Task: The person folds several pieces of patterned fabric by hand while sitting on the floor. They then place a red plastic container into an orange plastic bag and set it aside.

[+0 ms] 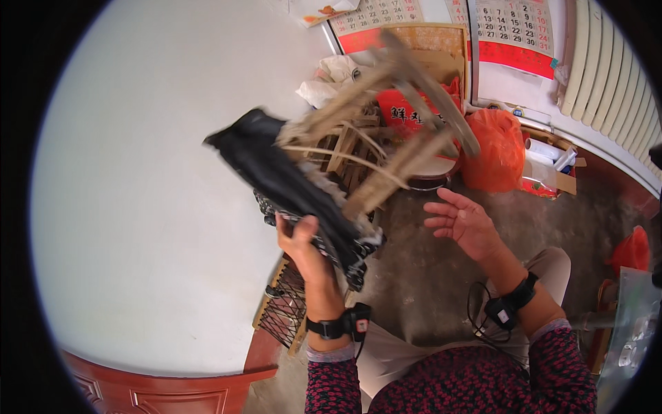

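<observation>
A small wooden stool with a black cushioned seat [279, 165] is tilted on its side in the air. My left hand [305, 246] grips the padded seat, thumb over its edge. Dark patterned fabric and pale, fluffy padding show along the seat's rim. The stool's wooden legs [385, 173] point away to the upper right, blurred by motion. A thin pale strip [357, 158] crosses between the legs. My right hand [463, 225] hovers to the right of the stool with its fingers apart, touching nothing.
A heap of wooden pieces [341, 147] lies behind the stool. Against the wall stand a red printed box [395, 111], an orange plastic bag [494, 150] and a carton with white rolls [548, 155]. A folding strung stool [284, 305] is at lower left, a glass tabletop [628, 321] at right.
</observation>
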`<state>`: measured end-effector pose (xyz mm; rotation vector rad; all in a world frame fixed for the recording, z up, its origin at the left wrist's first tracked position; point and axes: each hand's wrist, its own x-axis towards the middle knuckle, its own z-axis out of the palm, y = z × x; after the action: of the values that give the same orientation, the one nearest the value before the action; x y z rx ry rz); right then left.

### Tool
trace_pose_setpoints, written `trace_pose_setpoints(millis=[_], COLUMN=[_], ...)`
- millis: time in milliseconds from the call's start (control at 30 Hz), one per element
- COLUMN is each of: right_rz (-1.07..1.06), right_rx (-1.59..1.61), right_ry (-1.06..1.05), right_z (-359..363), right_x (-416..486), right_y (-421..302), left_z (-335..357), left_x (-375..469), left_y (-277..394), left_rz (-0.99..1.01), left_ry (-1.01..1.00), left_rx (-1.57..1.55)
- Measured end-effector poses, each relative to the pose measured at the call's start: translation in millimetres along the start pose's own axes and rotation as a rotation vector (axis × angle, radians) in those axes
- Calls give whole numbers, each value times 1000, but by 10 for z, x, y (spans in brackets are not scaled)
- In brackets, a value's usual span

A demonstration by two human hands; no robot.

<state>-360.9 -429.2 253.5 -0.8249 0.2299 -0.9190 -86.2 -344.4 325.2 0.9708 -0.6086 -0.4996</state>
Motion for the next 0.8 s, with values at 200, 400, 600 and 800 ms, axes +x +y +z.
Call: trace_pose_setpoints(millis=[200, 400, 600, 800], right_rz=[62, -152, -272, -232], right_rx=[-103, -95, -8, 112], right_ry=[1, 148, 209, 266], right_z=[-297, -768, -1157, -1455], right_x=[-350, -762, -1008, -1097], right_y=[-378, -874, -1062, -1041], left_z=[-152, -248, -315, -599], left_x=[786, 1256, 1413, 1542], left_y=[-128, -652, -790, -795], left_rz=[-274, -271, -318, -421], left_ry=[58, 360, 313, 227], left_rx=[-386, -295, -292, 174])
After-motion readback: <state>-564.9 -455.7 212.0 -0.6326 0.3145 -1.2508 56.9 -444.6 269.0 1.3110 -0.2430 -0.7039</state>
